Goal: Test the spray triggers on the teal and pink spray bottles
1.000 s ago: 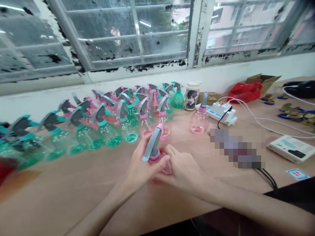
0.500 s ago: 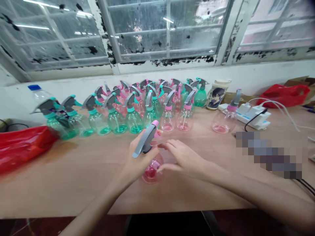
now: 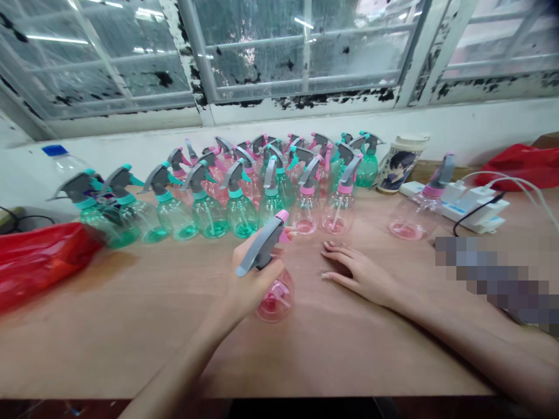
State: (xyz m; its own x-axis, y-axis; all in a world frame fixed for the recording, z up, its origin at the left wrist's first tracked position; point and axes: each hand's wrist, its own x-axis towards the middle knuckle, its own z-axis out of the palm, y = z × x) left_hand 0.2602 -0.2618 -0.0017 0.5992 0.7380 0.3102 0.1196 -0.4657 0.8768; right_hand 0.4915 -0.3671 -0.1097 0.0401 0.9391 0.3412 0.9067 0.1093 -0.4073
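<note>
A pink spray bottle (image 3: pixel 279 297) with a grey and pink trigger head stands near the middle of the table. My left hand (image 3: pixel 253 276) is wrapped round its neck, just under the trigger head; some of the fingers are hidden behind it. To the right of the bottle, apart from it, my right hand (image 3: pixel 360 270) is low over the tabletop with fingers stretched out and nothing in it. Closest behind the held bottle are a green spray bottle (image 3: pixel 271 201) and a pink spray bottle (image 3: pixel 305 218).
Several green and pink spray bottles (image 3: pixel 212 215) line the back of the wooden table (image 3: pixel 131 331). One pink bottle (image 3: pixel 410 224) stands apart beside a white power strip (image 3: pixel 476 206) with cables. A patterned cup (image 3: pixel 399 166) is behind it. Red plastic bags (image 3: pixel 39 262) lie at both sides.
My right hand has moved away from the held bottle to the right. My left hand keeps its hold on the neck. The view has shifted slightly.
</note>
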